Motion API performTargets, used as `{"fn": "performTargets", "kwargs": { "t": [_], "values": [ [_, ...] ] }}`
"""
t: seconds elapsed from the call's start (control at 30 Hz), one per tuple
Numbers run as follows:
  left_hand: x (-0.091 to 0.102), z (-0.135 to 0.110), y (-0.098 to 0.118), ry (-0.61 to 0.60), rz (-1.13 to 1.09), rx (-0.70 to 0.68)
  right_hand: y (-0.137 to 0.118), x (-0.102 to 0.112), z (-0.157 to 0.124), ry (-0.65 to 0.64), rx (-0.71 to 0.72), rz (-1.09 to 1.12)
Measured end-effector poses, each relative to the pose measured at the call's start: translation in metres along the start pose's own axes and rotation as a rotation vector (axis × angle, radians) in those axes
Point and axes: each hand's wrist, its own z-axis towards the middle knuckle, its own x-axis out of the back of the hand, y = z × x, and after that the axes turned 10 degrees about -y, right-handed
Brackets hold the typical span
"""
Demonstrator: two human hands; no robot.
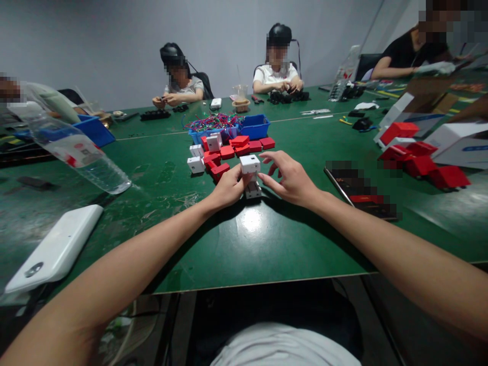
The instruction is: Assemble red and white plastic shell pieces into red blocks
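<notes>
My left hand (230, 189) is closed on a small white plastic box (250, 163) in front of me, its fingers mostly hidden behind it. Another white piece (253, 191) shows just under that box; whether the two are joined I cannot tell. Close by on the right, my right hand (288, 178) has its fingers curved and apart, with nothing between them. Past my hands lie several red boxes (227, 152) and a few white boxes (195, 164), loosely heaped on the green table (244, 249).
Behind the heap stand a blue bin of coloured wires (219, 123) and a blue bin (256, 127). A phone (360, 193) lies right, near more red boxes (421, 162). At left are a tilted bottle (82, 150) and a white power bank (57, 249). Several people sit around the table.
</notes>
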Motion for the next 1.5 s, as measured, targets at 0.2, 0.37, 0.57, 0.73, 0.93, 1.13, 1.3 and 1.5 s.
{"fn": "performTargets", "kwargs": {
  "t": [0.2, 0.37, 0.57, 0.73, 0.93, 1.13, 1.3, 1.5],
  "values": [
    [0.002, 0.001, 0.006, -0.099, -0.23, 0.105, 0.003, -0.001, 0.0, -0.046, 0.058, 0.015],
    [0.002, 0.0, 0.01, -0.18, -0.235, 0.193, 0.011, -0.005, -0.001, -0.185, 0.108, 0.026],
    [0.003, 0.0, 0.011, -0.171, -0.175, 0.145, 0.019, -0.013, -0.003, -0.31, 0.123, 0.033],
    [0.001, -0.001, 0.008, -0.144, -0.143, 0.159, 0.015, -0.006, -0.002, -0.337, 0.042, -0.049],
    [0.0, 0.0, 0.009, -0.037, -0.134, 0.146, 0.013, 0.003, -0.002, -0.285, -0.112, -0.207],
    [0.0, 0.0, 0.009, 0.012, -0.096, 0.102, 0.017, 0.004, 0.0, -0.145, -0.303, -0.221],
    [-0.003, -0.004, 0.011, -0.071, -0.02, 0.013, 0.017, 0.006, 0.003, -0.084, -0.429, 0.014],
    [-0.001, -0.004, 0.003, -0.005, 0.12, -0.059, 0.0, 0.009, 0.002, -0.332, -0.22, 0.141]
  ]
}}
